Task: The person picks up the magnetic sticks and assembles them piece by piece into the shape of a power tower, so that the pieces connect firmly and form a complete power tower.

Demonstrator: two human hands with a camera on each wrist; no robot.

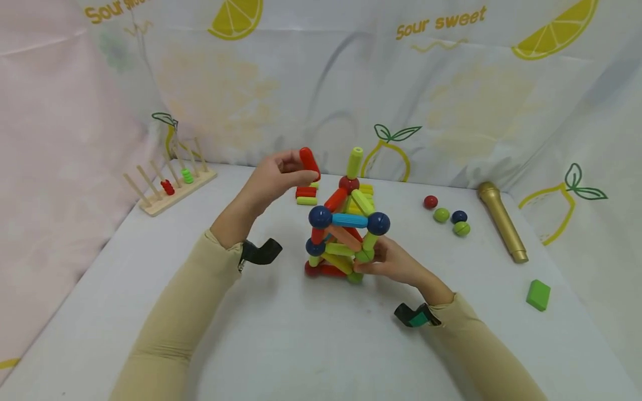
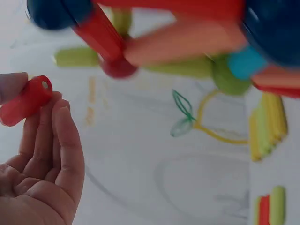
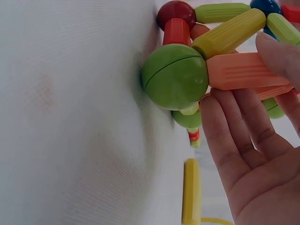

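A magnetic rod-and-ball structure (image 1: 349,220) stands on the white table, with balls of blue, red and green joined by coloured rods. A light green rod (image 1: 355,162) points up from the red ball at its top. Left of that rod, my left hand (image 1: 273,181) pinches a loose red magnetic rod (image 1: 309,163) in the air; the left wrist view shows a hole in the end of this rod (image 2: 44,85). Low on the structure's right side, my right hand (image 1: 398,264) grips an orange rod (image 3: 243,70), thumb on one side and fingers on the other, beside a green ball (image 3: 175,77).
Behind the structure lie rows of red rods (image 1: 306,191) and yellow rods (image 1: 366,189). Several loose balls (image 1: 442,215), a gold microphone-shaped toy (image 1: 503,223) and a green block (image 1: 539,295) are at right. A wooden peg rack (image 1: 178,196) stands back left, before a hanging cloth.
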